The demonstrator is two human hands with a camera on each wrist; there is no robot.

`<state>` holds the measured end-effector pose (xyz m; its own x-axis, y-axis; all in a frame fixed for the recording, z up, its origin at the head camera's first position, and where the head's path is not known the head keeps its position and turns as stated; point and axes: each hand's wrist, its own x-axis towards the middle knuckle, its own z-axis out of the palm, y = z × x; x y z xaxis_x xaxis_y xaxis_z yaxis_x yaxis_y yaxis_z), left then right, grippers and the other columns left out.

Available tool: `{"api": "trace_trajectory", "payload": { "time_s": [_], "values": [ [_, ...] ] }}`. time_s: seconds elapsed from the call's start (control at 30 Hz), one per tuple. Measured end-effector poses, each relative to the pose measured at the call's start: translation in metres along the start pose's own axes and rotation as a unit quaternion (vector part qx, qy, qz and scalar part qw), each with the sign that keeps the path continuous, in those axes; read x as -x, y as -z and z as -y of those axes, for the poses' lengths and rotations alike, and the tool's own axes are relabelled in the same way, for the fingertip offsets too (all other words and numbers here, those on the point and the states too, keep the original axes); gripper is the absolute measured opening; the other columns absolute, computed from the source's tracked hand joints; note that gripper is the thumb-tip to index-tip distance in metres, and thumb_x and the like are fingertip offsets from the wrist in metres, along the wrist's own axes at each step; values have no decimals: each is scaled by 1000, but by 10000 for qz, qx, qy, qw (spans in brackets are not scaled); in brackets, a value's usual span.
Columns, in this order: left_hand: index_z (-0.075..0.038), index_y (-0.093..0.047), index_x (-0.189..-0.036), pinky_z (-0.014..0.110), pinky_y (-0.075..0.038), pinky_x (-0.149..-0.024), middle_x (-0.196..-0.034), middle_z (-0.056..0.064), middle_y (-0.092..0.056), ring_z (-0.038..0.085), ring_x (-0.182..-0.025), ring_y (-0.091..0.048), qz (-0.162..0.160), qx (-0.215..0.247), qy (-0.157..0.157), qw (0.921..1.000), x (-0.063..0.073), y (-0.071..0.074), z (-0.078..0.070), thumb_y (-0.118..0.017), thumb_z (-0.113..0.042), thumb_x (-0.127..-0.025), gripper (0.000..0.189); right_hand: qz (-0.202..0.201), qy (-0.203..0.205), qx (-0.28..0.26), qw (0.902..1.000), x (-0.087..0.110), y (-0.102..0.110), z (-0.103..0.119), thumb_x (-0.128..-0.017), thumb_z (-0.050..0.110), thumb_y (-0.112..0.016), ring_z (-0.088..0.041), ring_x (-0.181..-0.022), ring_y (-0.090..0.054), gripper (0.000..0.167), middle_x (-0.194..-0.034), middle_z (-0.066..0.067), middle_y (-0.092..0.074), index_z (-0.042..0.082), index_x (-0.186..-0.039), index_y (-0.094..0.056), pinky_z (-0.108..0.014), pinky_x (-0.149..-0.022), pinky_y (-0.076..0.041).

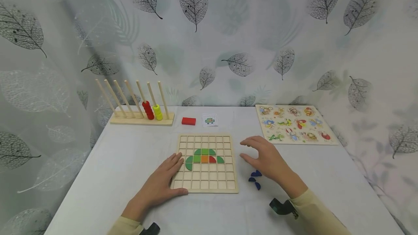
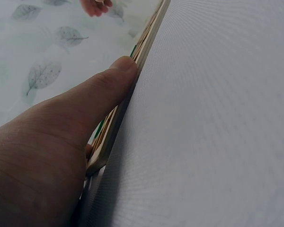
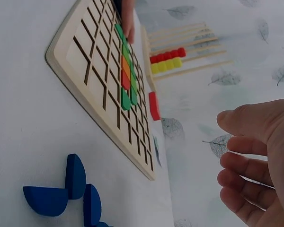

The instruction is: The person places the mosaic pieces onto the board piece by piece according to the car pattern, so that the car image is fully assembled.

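A square wooden grid board (image 1: 209,189) lies on the table. Green, orange and red pieces fill some of its cells, among them an orange square (image 1: 204,159) and a red quarter-round piece (image 3: 126,81). My left hand (image 1: 164,177) rests at the board's near left corner, fingers stretched along the left side. Its thumb (image 2: 97,92) lies against the near edge in the left wrist view. To the right of the board my right hand (image 1: 269,157) hovers with loosely bent fingers and holds nothing. Several blue quarter-round pieces (image 3: 46,200) lie on the table below it.
A peg stand (image 1: 142,119) with red and yellow beads stands at the back left. Behind the board are a red block (image 1: 188,121) and a pattern card (image 1: 209,120). An insect picture puzzle board (image 1: 295,124) lies at the back right, before a leaf-print curtain (image 1: 209,39).
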<state>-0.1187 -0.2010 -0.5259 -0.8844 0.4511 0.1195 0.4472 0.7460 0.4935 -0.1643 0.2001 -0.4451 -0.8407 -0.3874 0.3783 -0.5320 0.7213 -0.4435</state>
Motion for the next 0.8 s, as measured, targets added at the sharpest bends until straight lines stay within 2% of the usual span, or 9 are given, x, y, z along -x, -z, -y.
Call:
{"api": "trace_trajectory", "payload": {
  "time_s": [0.43, 0.8],
  "values": [
    [-11, -40, -169, 55, -30, -127, -178, 2, -27, 27, -165, -19, 111, -5, 90, 9999, 0, 1, 0, -76, -79, -84, 114, -82, -249, 112, 9996, 14, 16, -16, -90, 18, -92, -25, -113, -70, 37, -125, -2, -74, 11, -124, -79, -49, -92, -62],
    [-12, -39, -169, 55, -30, -127, -178, -1, -26, 25, -165, -19, 119, 33, 139, 9998, 0, 1, -1, -77, -78, -84, 114, 37, -540, 146, 9984, 27, 21, -25, -92, 16, -90, -24, -107, -69, 36, -124, -3, -75, 11, -125, -79, -51, -89, -62]
  ]
}}
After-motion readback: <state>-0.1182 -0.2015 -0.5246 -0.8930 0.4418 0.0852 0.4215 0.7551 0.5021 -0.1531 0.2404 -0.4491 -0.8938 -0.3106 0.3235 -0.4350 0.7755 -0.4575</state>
